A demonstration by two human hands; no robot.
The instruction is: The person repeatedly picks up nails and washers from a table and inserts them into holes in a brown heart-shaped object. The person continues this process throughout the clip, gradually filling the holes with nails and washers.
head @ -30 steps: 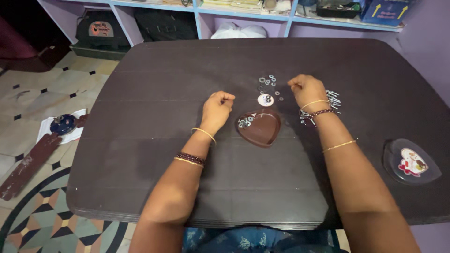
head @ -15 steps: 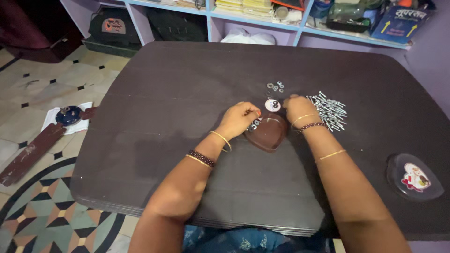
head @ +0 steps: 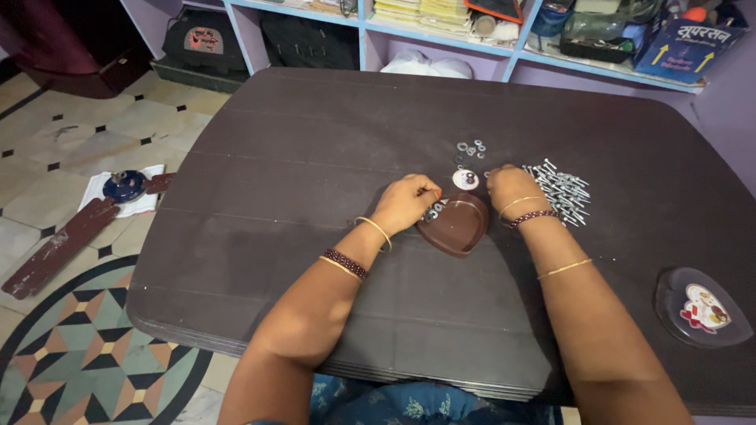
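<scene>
Heart-shaped brown dish (head: 455, 225) on dark table (head: 299, 157), between both hands. Left hand (head: 405, 203): fingers curled narrow at the dish's left rim, over small washers (head: 433, 212). Right hand (head: 512, 187): fingers curled; grip cannot be told. Pile of screws (head: 568, 191) just beside it.

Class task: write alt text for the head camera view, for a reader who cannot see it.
Two bare hands, left hand and right hand, meet at a brown heart-shaped dish on a dark table, with a pile of silver screws and loose washers nearby.
</scene>
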